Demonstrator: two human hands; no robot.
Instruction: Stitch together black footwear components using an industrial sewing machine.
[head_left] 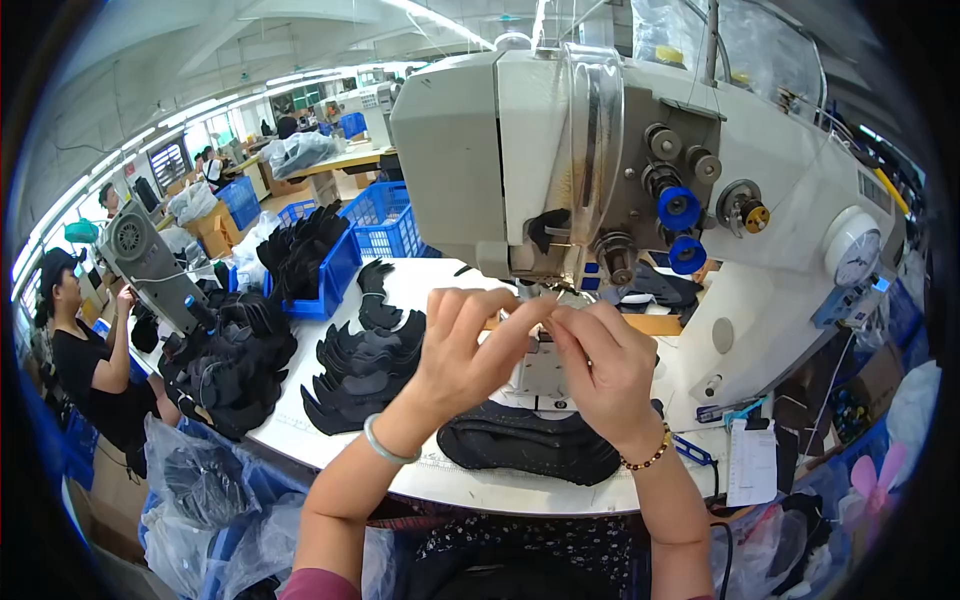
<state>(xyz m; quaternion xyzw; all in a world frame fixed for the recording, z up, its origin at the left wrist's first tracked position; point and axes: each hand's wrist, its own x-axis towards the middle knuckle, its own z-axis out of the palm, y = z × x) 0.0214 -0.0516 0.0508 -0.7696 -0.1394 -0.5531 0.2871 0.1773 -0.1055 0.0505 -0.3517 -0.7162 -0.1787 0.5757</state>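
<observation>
- Head view, surface: a white table [290, 428] with a curved near edge supports the work; a pale grey sewing machine [445, 160] stands at its far right.
- Room: long ceiling lights run above further workstations; at far left, a co-worker [80, 350] stands near a second machine [140, 255].
- Hands: the left hand [470, 335] and right hand [610, 365] meet below the machine head, near the needle area. Thumbs and index fingers draw together at the tips; whether they pinch a thread cannot be told.
- Materials: a stack of black pieces [525, 445], matt and rounded, lies on the near side, below the hands. Curved, pointed black pieces [365, 365] overlap to its left; a dark bundle [225, 360] lies farther left.
- Containers: a blue bin [340, 275] at far left holds upright black pieces [305, 250]. A lattice-sided blue crate [385, 225] stands beyond it. At near left, a clear plastic bag [200, 475] encloses dark material.
</observation>
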